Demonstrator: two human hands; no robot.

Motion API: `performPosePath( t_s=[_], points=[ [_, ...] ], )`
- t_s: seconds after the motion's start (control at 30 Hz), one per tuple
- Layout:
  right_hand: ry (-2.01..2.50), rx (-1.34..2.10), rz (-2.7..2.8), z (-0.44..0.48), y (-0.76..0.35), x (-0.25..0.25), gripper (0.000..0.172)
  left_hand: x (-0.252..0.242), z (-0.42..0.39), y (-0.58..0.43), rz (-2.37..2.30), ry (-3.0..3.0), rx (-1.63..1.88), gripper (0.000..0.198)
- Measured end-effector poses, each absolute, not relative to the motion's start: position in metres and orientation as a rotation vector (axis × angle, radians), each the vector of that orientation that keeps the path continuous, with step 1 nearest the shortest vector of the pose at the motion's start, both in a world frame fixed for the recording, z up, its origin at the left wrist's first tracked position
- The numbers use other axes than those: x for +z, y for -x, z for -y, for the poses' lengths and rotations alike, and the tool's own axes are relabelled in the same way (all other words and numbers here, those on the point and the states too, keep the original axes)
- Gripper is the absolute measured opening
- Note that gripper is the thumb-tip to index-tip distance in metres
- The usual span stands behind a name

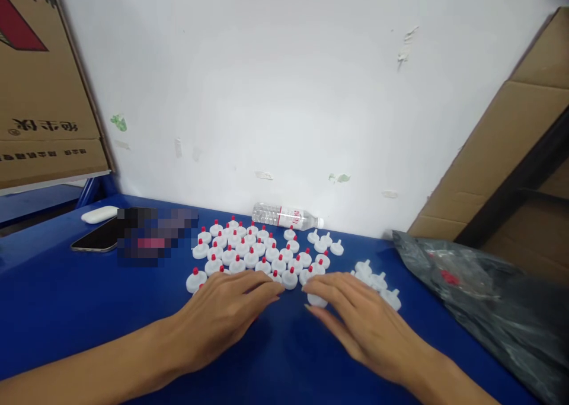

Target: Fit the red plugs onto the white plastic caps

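Observation:
A white round cap point(317, 300) is between the thumb and fingers of my right hand point(362, 319); its top is hidden under the fingers. My left hand point(222, 310) is closed near the front of the group, palm down. A speck of red shows below its fingers, but what they hold is hidden. Behind both hands stand many white nozzle caps with red tips point(252, 258), grouped on the blue table point(284, 363). To the right of my right hand lie several white nozzle caps without red tips point(379, 281), and more of these plain caps point(320, 245) sit farther back.
A clear plastic bottle point(288, 216) lies against the white wall point(284, 96). On the left are a phone point(95, 236), a white case point(100, 214) and a blurred patch. A dark plastic bag point(498, 310) covers the right side. Cardboard boxes point(40, 85) flank the table.

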State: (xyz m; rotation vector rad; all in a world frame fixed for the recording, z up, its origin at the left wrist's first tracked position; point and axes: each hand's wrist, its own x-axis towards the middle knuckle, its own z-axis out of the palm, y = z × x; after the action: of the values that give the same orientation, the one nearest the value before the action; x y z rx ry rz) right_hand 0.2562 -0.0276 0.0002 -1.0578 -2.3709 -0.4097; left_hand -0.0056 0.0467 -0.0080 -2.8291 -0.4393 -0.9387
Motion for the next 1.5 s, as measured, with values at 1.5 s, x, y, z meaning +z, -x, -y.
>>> performPosePath(
  t_s=[1.5],
  points=[
    [0.906,-0.807,2.396,0.056,-0.224,-0.009,0.056,-0.016,-0.013,0.001,0.458,3.080,-0.726,0.030]
  ],
)
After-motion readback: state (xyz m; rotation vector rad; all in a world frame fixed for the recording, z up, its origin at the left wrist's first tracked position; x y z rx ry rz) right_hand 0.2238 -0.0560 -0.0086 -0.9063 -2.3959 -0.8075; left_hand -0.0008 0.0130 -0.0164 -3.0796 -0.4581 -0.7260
